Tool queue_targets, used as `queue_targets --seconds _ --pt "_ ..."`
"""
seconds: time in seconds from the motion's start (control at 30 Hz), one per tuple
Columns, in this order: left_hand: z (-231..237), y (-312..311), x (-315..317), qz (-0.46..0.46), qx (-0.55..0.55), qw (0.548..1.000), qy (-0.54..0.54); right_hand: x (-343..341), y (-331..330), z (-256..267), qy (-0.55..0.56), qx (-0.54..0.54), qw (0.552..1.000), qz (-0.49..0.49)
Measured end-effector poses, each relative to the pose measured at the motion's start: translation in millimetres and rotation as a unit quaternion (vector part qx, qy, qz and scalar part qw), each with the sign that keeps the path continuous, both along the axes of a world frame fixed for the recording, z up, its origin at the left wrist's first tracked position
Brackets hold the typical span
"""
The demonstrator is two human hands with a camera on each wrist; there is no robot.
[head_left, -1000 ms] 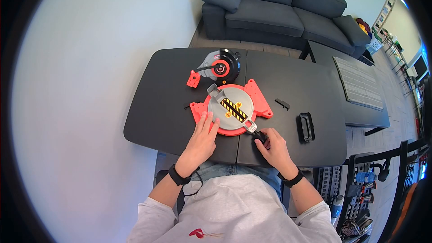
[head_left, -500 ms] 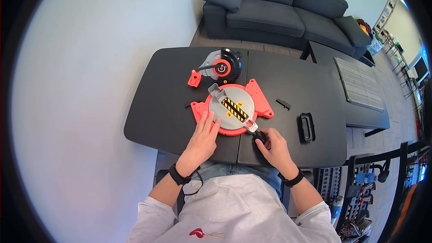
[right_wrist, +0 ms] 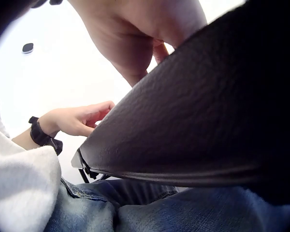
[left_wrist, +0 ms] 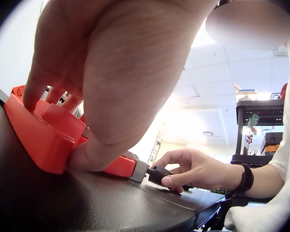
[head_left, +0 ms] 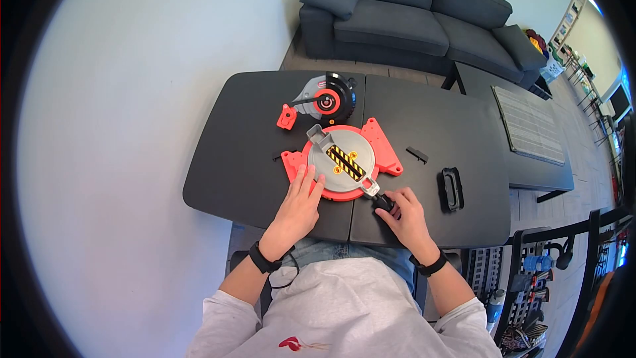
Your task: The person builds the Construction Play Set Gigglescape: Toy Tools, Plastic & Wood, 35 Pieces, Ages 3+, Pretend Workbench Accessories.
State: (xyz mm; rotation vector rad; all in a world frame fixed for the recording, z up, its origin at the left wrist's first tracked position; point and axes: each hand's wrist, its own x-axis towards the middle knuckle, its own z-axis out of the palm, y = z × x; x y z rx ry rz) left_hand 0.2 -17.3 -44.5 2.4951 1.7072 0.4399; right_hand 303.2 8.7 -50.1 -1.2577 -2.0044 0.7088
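Observation:
A toy mitre saw base (head_left: 382, 149) lies on the table, red with a round grey turntable (head_left: 358, 142) and a black-and-yellow striped slot strip. My left hand (head_left: 297, 209) rests on its near left side, fingers extended over the turntable's edge; in the left wrist view the thumb lies low against the red side. At the front, my right hand (head_left: 409, 220) pinches a black handle (head_left: 382, 203) at the end of the grey arm, thumb on the near side and fingers opposite. The left wrist view shows this black handle (left_wrist: 157, 175) meeting the grey arm through a dark threaded-looking piece.
The toy saw head (head_left: 326, 101), with its black blade guard, lies behind the base. To the right are a small flat black piece (head_left: 417, 154) and a black oval frame (head_left: 452, 189). A dark strip (head_left: 277, 156) pokes out beside the left wing. The table edge (right_wrist: 183, 180) runs above my lap.
My right fingers and thumb have shifted slightly on the black handle. The left hand and the saw base have stayed in place; the head view has moved a little.

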Motion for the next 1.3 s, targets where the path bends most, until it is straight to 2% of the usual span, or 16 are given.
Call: queue_targets --seconds 0.37,0.47,0.67,0.77,0.87,1.07,1.17,1.3 --pt "2.6 -0.5 0.4 0.001 -0.005 1.000 -0.003 -5.9 -0.2 4.9 0.035 0.014 0.999 -0.016" --pt "1.6 -0.3 0.3 0.002 -0.004 1.000 -0.001 -7.2 -3.3 13.9 0.037 -0.014 0.999 -0.019" --pt "1.2 -1.1 -0.4 0.001 0.003 1.000 -0.003 0.0 1.6 -9.3 0.016 0.030 0.999 -0.009" --pt "0.0 -0.6 0.1 0.001 0.006 1.000 -0.005 -6.2 -0.3 -4.9 0.062 -0.002 0.998 -0.034" --pt "0.0 0.0 1.4 0.004 0.008 1.000 -0.014 -10.2 -6.6 14.0 0.042 -0.010 0.999 -0.016" --pt "-2.2 0.5 -0.5 0.001 0.012 1.000 0.009 -3.2 -4.3 3.6 -0.014 0.026 0.999 -0.017" --pt "-1.7 0.5 -0.9 -0.002 0.014 1.000 0.011 -8.8 -2.1 1.3 0.031 0.061 0.997 -0.033" --pt "-2.5 1.0 -1.2 -0.002 0.011 1.000 0.015 -9.4 -4.6 15.4 0.019 0.029 0.999 -0.021"
